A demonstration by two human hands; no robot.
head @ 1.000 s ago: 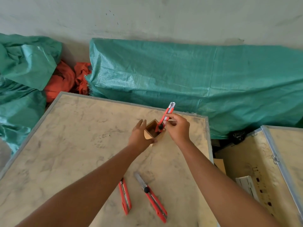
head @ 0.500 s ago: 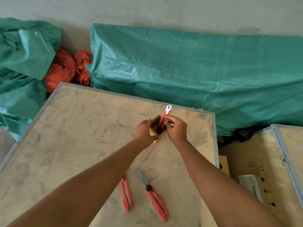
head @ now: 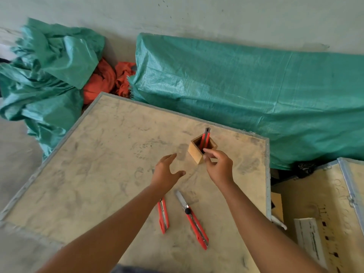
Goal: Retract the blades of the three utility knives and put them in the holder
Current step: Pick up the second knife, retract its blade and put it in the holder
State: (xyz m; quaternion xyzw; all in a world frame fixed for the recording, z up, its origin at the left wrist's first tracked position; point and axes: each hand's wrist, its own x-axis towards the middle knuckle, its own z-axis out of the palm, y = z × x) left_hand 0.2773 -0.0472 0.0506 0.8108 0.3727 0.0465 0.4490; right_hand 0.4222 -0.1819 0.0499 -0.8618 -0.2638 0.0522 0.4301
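A small square wooden holder (head: pixel 195 152) stands on the board near its far right part. One red utility knife (head: pixel 205 139) stands inside it, its top sticking out. My right hand (head: pixel 219 166) hovers just in front of the holder with fingers apart, fingertips near its rim, holding nothing. My left hand (head: pixel 167 172) is open, to the left of and nearer than the holder. Two more red knives lie on the board between my forearms: the left knife (head: pixel 163 215) is partly hidden by my left arm, the right knife (head: pixel 194 219) shows its metal blade extended.
The work surface is a dusty board (head: pixel 94 174) with a metal edge. Green tarpaulin (head: pixel 246 91) and orange cloth (head: pixel 102 81) lie behind it. A second crate (head: pixel 325 203) with a white paper slip (head: pixel 309 239) stands to the right, past a gap.
The knife went down into the holder and my right hand let go of it. My left hand left the holder and drew back toward me, opening.
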